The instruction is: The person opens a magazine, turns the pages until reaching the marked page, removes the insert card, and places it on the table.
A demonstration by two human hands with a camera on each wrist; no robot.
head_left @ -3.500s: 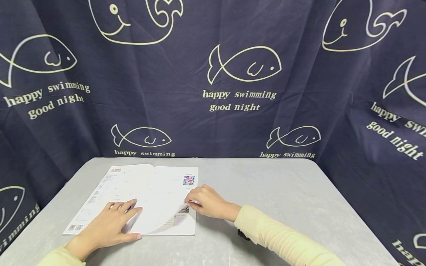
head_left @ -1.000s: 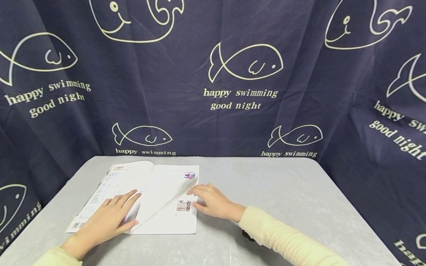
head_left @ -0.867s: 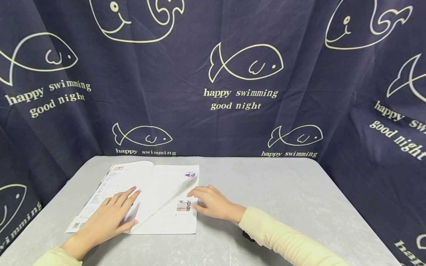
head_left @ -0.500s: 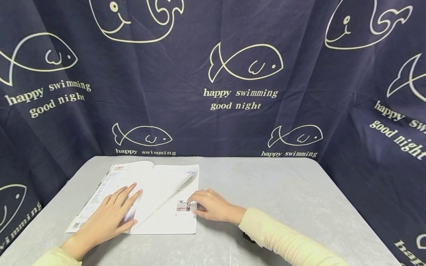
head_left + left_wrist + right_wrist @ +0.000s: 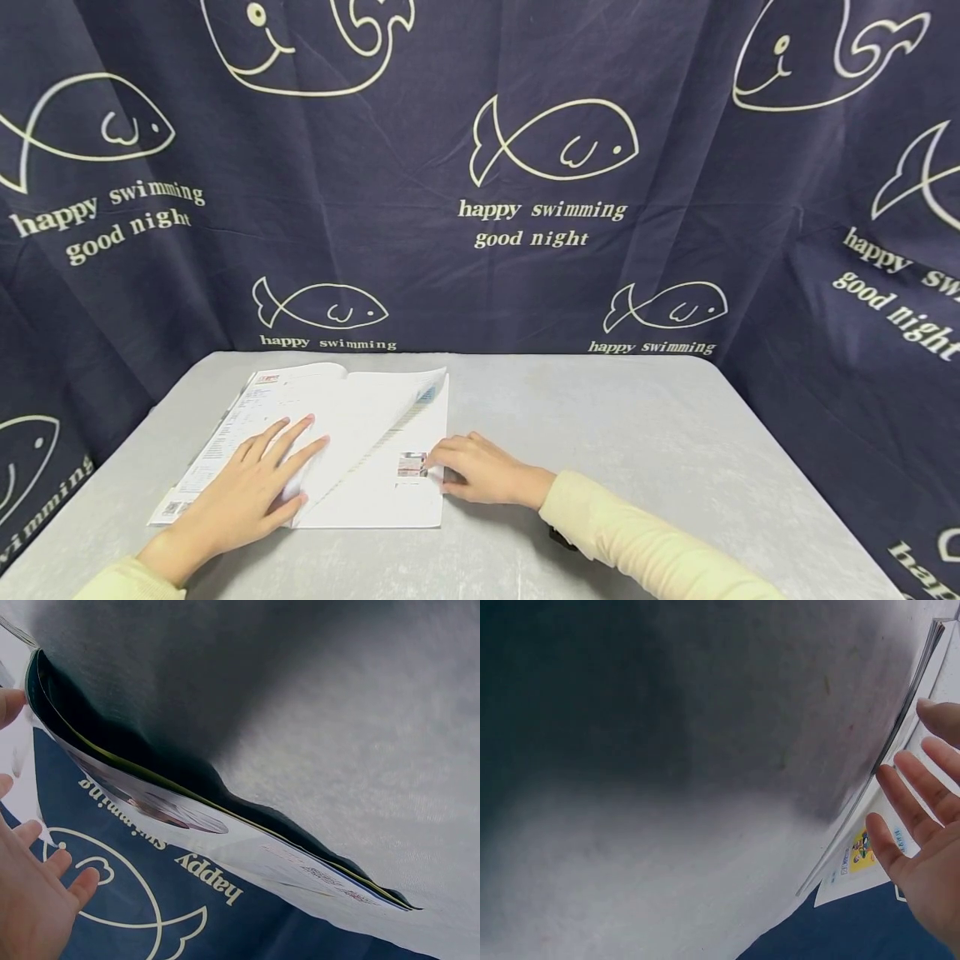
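An open magazine (image 5: 405,504) with mostly white pages lies on the left part of the table. One of its right-hand pages (image 5: 360,417) is curled up along a diagonal, its near corner raised off the pages below. My left hand (image 5: 251,483) rests with spread fingers across the left page and near the fold. At the right edge, my right hand (image 5: 487,468) has its fingertips over a small printed picture (image 5: 412,464). The right wrist view shows those fingers (image 5: 904,799) loosely extended beside the magazine's edge, pinching nothing. Stacked page edges (image 5: 172,784) show in the left wrist view.
The grey table (image 5: 600,425) extends to the right of the magazine. A dark blue curtain (image 5: 420,267) with white fish and lettering hangs behind it and along both sides. A black item (image 5: 562,538) shows under the right sleeve.
Earlier my right hand pinched the page's edge; now it has let go and shifted slightly nearer. The page has curled back further, its far corner lifting. My left fingers have spread wider.
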